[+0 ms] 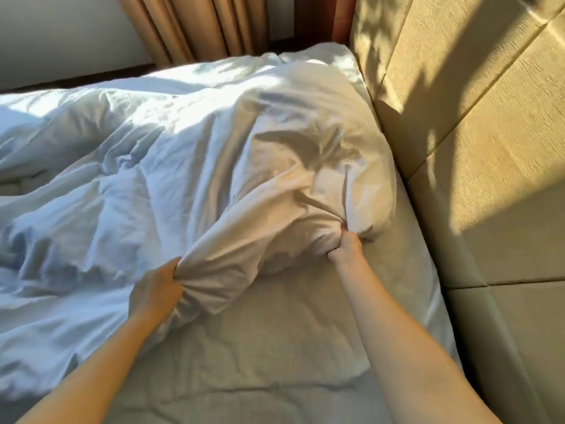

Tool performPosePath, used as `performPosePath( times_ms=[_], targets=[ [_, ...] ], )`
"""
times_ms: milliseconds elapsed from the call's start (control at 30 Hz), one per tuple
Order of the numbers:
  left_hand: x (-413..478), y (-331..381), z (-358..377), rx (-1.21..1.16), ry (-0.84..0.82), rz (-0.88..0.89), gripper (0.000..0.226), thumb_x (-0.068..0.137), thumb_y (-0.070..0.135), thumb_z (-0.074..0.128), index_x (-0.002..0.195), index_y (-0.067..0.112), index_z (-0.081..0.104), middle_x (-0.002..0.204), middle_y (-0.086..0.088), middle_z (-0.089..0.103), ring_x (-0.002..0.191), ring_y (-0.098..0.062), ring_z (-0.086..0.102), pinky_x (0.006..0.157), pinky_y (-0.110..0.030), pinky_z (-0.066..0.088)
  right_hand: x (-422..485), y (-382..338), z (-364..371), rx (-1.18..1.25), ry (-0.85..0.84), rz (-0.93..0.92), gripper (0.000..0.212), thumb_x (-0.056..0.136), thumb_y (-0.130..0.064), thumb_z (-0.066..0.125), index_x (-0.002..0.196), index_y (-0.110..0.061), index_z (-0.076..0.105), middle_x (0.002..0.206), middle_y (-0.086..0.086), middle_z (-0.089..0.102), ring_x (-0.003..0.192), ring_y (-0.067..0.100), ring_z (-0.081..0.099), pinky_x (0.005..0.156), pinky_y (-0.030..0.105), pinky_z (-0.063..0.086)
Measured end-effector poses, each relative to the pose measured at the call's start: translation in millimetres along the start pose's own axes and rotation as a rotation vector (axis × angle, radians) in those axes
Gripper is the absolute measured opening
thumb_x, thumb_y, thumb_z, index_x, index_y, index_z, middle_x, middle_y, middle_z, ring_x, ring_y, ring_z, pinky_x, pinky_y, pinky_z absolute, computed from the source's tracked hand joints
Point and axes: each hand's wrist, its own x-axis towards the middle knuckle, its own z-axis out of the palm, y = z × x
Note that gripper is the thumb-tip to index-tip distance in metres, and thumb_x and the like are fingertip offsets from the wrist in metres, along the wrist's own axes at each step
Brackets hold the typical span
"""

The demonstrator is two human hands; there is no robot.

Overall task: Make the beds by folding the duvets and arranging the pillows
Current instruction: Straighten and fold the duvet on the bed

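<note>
A crumpled white duvet [137, 166] covers most of the bed, bunched up toward the headboard. My left hand [154, 290] is closed on a gathered fold at its near edge. My right hand [347, 247] grips another bunch of the same duvet closer to the headboard. Between my hands the fabric is pulled into a raised hump [275, 215]. Below it the bare white sheet [275, 341] of the mattress shows. No pillow can be made out; one may lie hidden under the duvet.
A padded beige headboard [474, 133] runs along the right side. Tan curtains [189, 26] hang at the far end beside a pale wall [61, 32]. Sunlight and leaf shadows fall across bed and headboard.
</note>
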Motion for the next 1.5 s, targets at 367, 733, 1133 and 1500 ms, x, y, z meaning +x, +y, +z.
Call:
performPosePath(
  times_ms=[367,733,1133,1500],
  targets=[
    [-154,-10,3,0.359,-0.721,0.321,0.041,0.093,0.010,0.039,0.120,0.035,0.056,0.142,0.000,0.047,0.130,-0.014,0.044,0.097,-0.018,0.033,-194,-3,-220,-0.374,0.270,-0.070,0.026,0.093,-0.018,0.056,0.116,-0.007,0.058,0.103,0.009,0.071,0.081,0.023,0.068,0.067,0.037,0.052],
    [-100,66,34,0.005,-0.583,0.206,0.033,0.099,0.020,0.034,0.128,0.013,0.050,0.131,-0.011,0.050,0.109,-0.028,0.054,0.093,-0.035,0.045,-136,-19,-190,-0.969,0.566,-0.213,0.042,0.087,-0.005,0.048,0.129,-0.003,0.045,0.126,0.019,0.047,0.112,0.037,0.050,0.089,0.038,0.042],
    [-30,-78,8,0.221,-0.159,-0.047,0.110,0.076,0.050,0.065,0.143,0.042,-0.022,0.154,-0.001,-0.027,0.144,-0.031,-0.012,0.103,-0.071,0.017,-87,48,-4,-1.793,-0.028,-0.507,0.125,0.069,-0.063,0.069,0.145,-0.029,-0.024,0.155,0.019,-0.016,0.145,0.031,-0.014,0.117,0.047,0.005],
    [40,-208,-3,0.234,0.085,0.022,0.085,0.069,0.060,0.054,0.144,0.034,0.025,0.137,-0.006,0.051,0.119,-0.028,0.055,0.098,-0.043,0.043,-26,150,46,-2.012,0.078,-1.050,0.090,0.078,-0.021,0.068,0.148,-0.015,0.012,0.152,0.023,0.018,0.139,0.039,0.017,0.114,0.053,0.006]
  ],
)
